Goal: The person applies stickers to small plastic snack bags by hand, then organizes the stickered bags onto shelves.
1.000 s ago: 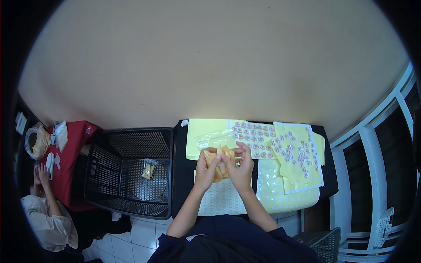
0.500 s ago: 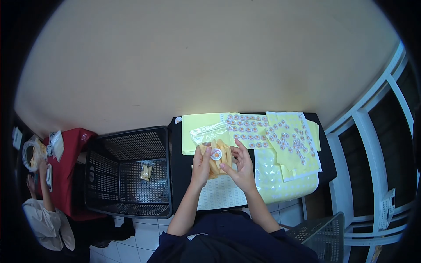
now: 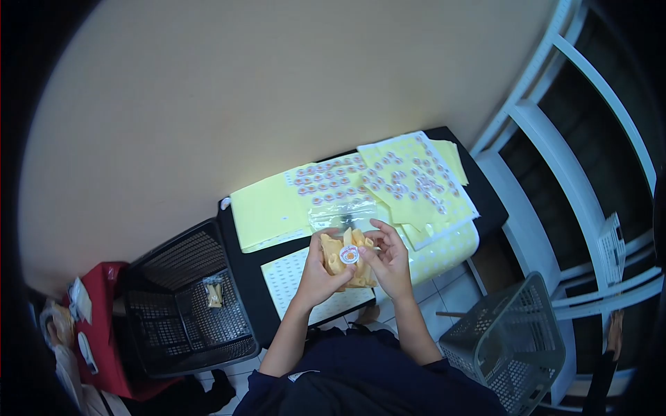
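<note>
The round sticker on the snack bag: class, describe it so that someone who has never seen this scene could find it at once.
Start at the black table below the tan wall, then find the two hands at its near edge. Between the left hand and right hand is a clear bag of yellow snacks. The round sticker sits alone on its front, unlike the many stickers in rows on the yellow sheets behind.

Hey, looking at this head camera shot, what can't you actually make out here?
- Round sticker on the snack bag: print too small to read, head view.
- Bag's lower part: covered by the left hand and right hand.
- Packet in the black basket: too small to identify.
- Red table: darkened and cut off at the lens edge.
- Sticker sheets: designs blurred.
</note>
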A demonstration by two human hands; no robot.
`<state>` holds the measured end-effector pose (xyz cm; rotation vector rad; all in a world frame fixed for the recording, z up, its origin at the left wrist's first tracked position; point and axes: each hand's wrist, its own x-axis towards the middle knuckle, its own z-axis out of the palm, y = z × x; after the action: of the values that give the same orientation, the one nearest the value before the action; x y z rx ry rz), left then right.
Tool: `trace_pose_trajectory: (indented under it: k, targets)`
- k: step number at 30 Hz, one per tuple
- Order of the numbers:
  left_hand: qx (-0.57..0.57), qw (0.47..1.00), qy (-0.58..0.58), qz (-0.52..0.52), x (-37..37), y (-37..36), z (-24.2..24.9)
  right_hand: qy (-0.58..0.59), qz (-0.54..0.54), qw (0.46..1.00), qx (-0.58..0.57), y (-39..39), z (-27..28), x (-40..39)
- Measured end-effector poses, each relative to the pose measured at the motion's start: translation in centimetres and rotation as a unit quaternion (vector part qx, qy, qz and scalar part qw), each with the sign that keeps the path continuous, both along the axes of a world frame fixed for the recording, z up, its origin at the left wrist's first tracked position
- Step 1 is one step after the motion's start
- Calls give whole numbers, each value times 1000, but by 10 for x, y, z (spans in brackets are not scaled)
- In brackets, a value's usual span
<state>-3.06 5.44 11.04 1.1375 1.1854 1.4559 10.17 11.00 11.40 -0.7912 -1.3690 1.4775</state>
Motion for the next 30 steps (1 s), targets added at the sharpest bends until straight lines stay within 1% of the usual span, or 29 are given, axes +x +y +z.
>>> trace_pose_trajectory:
  k: [2,3,6,7,8,9,10,11,12,13,14,15,16,17,18,19,20,22,23,24,25,26,27,28,29,30]
  targets:
    - [-12,997,-65,-27,15,5,1,-2,-14,1000,-8,0,1,19]
    - [-14,997,-65,-40,21,8,1,-2,-15,1000,-13,0,0,29]
    - [-24,993,-35,-111,46,18,2,-16,-50,998,-15,2,-2,62]
    - [11,992,10,-126,57,22,1,-16,-67,997,-17,2,-4,75]
    - [48,987,53,-143,68,26,1,3,-114,993,5,3,-5,89]
    - [46,984,51,-163,77,29,3,22,-162,986,27,3,-7,106]
    - [25,978,59,-196,82,31,5,40,-219,972,77,7,-17,130]
    - [7,972,68,-227,85,35,6,31,-290,951,100,8,-24,159]
    - [-5,966,56,-251,87,39,-3,50,-369,923,98,4,-16,183]
    - [-7,969,45,-243,91,43,-3,32,-445,890,94,-1,-11,213]
    - [4,965,44,-257,91,46,-7,52,-511,853,93,-4,-28,252]
    - [15,962,43,-269,93,49,-12,33,-570,815,96,-12,-38,290]
    - [3,971,33,-237,102,49,-4,34,-632,769,93,-20,-48,325]
    - [3,970,30,-242,107,52,-5,-5,-677,731,85,-34,-61,359]
    - [38,969,56,-236,108,54,-7,-48,-720,686,92,-47,-80,394]
    - [73,968,82,-228,111,56,-9,-66,-748,654,93,-60,-98,422]
    - [71,970,70,-221,114,58,-9,-95,-779,616,70,-73,-112,440]
    - [58,972,53,-221,117,63,-16,-285,-796,531,-65,-98,-163,481]
    - [45,974,36,-221,119,65,-18,-405,-746,501,-168,-104,-177,486]
    - [48,975,36,-215,121,66,-19,-515,-674,458,-265,-112,-195,492]
    - [32,976,22,-216,123,67,-19,-543,-617,458,-339,-128,-285,550]
    - [16,976,7,-215,124,67,-19,-484,-592,519,-383,-138,-316,551]
    - [17,979,4,-203,124,67,-18,-389,-603,577,-390,-135,-265,501]
    - [7,977,9,-212,123,66,-16,-185,-653,613,-403,-153,-349,538]
    - [-2,975,14,-220,121,64,-16,-300,-592,621,-417,-168,-366,536]
    - [-1,979,11,-204,118,63,-17,-411,-522,618,-420,-166,-373,531]
